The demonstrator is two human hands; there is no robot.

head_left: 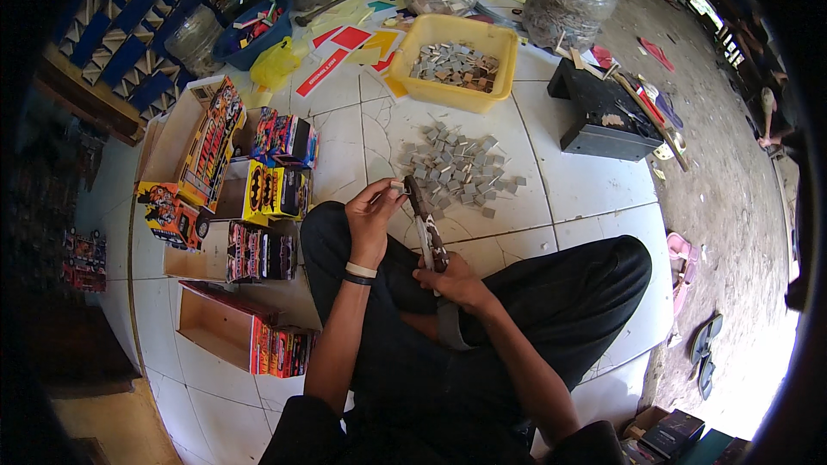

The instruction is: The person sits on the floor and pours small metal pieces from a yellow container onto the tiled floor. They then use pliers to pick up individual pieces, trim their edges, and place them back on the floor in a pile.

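My left hand (pixel 370 222) is raised over my folded legs, fingers pinched on a small flat square piece (pixel 398 188). My right hand (pixel 457 280) grips a hand tool like pliers or snips (pixel 424 222), with brown-wrapped handles. Its dark head points away from me and meets the small piece at my left fingertips. Exactly how its jaws sit on the piece is too small to tell. Just beyond the tool, a loose pile of small grey and brown square pieces (pixel 461 164) lies on the white tiles. Many similar squares fill a yellow tub (pixel 502 90) behind it.
Colourful toy trucks with open wooden beds (pixel 200 142) line my left side. A black stand (pixel 603 112) is at the far right. Clear plastic containers (pixel 568 0) and a blue basin (pixel 258 47) stand at the back. Sandals (pixel 705 340) lie off the tiles at right.
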